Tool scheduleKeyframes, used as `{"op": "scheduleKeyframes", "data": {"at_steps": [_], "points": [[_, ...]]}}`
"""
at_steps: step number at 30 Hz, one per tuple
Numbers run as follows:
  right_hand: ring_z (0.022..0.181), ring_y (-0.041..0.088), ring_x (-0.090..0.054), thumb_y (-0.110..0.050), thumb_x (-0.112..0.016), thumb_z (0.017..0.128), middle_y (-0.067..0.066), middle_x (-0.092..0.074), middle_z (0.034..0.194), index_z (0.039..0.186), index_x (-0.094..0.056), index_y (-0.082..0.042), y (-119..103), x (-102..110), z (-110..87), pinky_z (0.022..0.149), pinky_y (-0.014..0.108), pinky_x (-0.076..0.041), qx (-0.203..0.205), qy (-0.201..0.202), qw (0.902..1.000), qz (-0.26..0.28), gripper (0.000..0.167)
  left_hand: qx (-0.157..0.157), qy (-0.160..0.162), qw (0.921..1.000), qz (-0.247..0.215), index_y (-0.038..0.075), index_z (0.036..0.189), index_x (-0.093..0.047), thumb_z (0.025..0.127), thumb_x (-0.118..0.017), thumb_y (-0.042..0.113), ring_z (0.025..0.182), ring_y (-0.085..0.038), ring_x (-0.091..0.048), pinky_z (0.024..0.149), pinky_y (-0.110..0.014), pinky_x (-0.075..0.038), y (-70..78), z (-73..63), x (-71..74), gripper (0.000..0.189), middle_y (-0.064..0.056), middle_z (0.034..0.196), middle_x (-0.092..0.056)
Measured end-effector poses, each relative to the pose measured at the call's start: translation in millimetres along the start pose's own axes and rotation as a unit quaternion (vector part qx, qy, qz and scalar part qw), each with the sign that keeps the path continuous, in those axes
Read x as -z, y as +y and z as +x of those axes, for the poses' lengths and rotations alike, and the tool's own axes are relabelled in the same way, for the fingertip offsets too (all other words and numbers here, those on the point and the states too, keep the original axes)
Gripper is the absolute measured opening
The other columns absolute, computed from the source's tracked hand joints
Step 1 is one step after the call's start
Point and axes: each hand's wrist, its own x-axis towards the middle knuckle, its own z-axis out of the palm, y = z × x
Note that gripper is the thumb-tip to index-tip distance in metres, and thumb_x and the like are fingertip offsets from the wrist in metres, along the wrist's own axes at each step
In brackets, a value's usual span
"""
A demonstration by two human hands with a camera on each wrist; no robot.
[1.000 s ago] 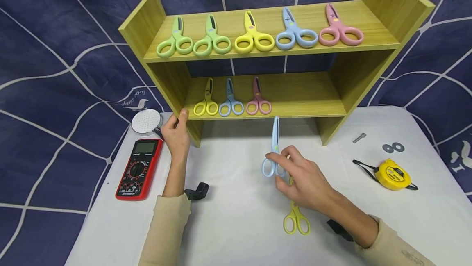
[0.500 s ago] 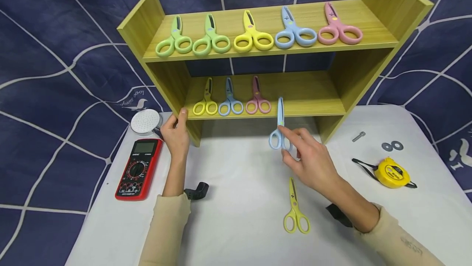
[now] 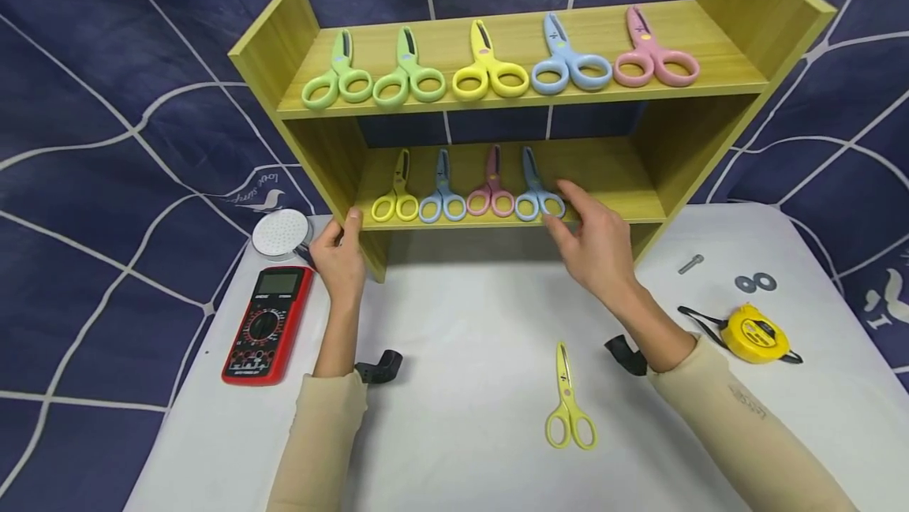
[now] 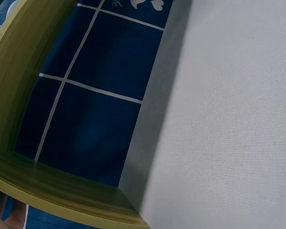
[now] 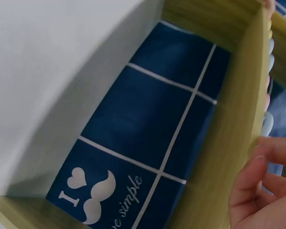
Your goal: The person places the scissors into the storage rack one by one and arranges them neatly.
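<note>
My right hand (image 3: pixel 596 244) is at the right handle loop of a pair of blue scissors (image 3: pixel 529 184) lying on the lower shelf. Its index finger is beside that loop and its thumb at the shelf's front edge; the fingers are loosely bent, not closed round the handle. Far left, my left hand (image 3: pixel 342 259) grips the left end of the lower shelf (image 3: pixel 589 173), thumb on top. Left of the blue scissors lie pink (image 3: pixel 491 181), another blue (image 3: pixel 443 184) and yellow scissors (image 3: pixel 398 184), all points away. Yellow scissors (image 3: pixel 566 398) lie on the table.
On the upper shelf (image 3: pixel 440 35) lie several larger scissors in green, yellow, blue and pink. A multimeter (image 3: pixel 268 327) and shower head (image 3: pixel 282 233) lie left. A bolt (image 3: pixel 691 263), washers (image 3: pixel 764 282) and a yellow tape measure (image 3: pixel 756 334) lie right on the white table.
My right hand has carried the blue scissors up from above the table onto the lower shelf, beside the pink pair, and let go of them. The left hand has stayed put.
</note>
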Motion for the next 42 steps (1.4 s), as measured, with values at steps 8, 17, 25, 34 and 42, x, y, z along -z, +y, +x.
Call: {"op": "scheduleKeyframes", "data": {"at_steps": [8, 17, 25, 34, 42], "points": [[0.056, 0.014, -0.045, -0.005, -0.073, 0.088, 0.017, -0.068, 0.110, 0.126, -0.064, 0.000, 1.5, 0.5, -5.7, 0.055, 0.029, -0.036, 0.017, 0.026, 0.9992, 0.025, 0.039, 0.001, 0.002, 1.0000, 0.001, -0.010, 0.088, -0.073, 0.091, -0.070, 0.017, 0.077, -0.011, -0.056, 0.071, -0.024, -0.044, -0.7, -0.1, -0.1, 0.027, 0.009, 0.076, -0.067], [0.053, 0.004, -0.041, 0.005, -0.073, 0.083, 0.004, -0.063, 0.099, 0.113, -0.070, -0.003, -9.7, 2.3, -78.5, 0.047, 0.016, -0.035, 0.040, -0.011, 0.9906, 0.131, 0.031, 0.010, 0.004, 0.9999, -0.001, -0.014, 0.090, -0.071, 0.092, -0.067, 0.010, 0.076, -0.008, -0.055, 0.072, -0.023, -0.043, 4.6, -0.4, -1.3, 0.024, 0.013, 0.076, -0.066], [0.057, -0.001, -0.040, -0.004, -0.076, 0.085, 0.000, -0.057, 0.106, 0.124, -0.064, -0.009, 4.4, 12.1, -160.5, 0.046, 0.017, -0.037, -0.061, -0.157, 0.9795, 0.110, 0.041, 0.017, -0.003, 0.9998, -0.001, -0.017, 0.085, -0.068, 0.092, -0.065, 0.008, 0.072, -0.006, -0.052, 0.069, -0.022, -0.042, 30.0, -10.5, -2.6, 0.027, 0.013, 0.071, -0.063], [0.071, 0.002, -0.042, -0.028, -0.083, 0.080, 0.001, -0.043, 0.110, 0.139, -0.053, -0.016, 16.1, 33.1, -200.2, 0.059, 0.021, -0.042, -0.139, -0.390, 0.9080, 0.066, 0.068, 0.023, -0.006, 0.9997, -0.005, -0.019, 0.080, -0.062, 0.093, -0.065, 0.007, 0.069, -0.007, -0.050, 0.067, -0.022, -0.041, 36.6, -12.3, -2.8, 0.029, 0.012, 0.068, -0.059], [0.069, -0.002, -0.043, -0.012, -0.082, 0.079, -0.007, -0.043, 0.103, 0.131, -0.061, -0.017, 16.8, 32.4, -202.6, 0.058, 0.020, -0.042, -0.071, -0.435, 0.8972, 0.025, 0.056, 0.016, -0.003, 0.9999, 0.004, -0.013, 0.079, -0.066, 0.093, -0.066, 0.008, 0.071, -0.007, -0.052, 0.067, -0.023, -0.042, 36.9, -13.1, -2.4, 0.025, 0.009, 0.071, -0.061]]}}
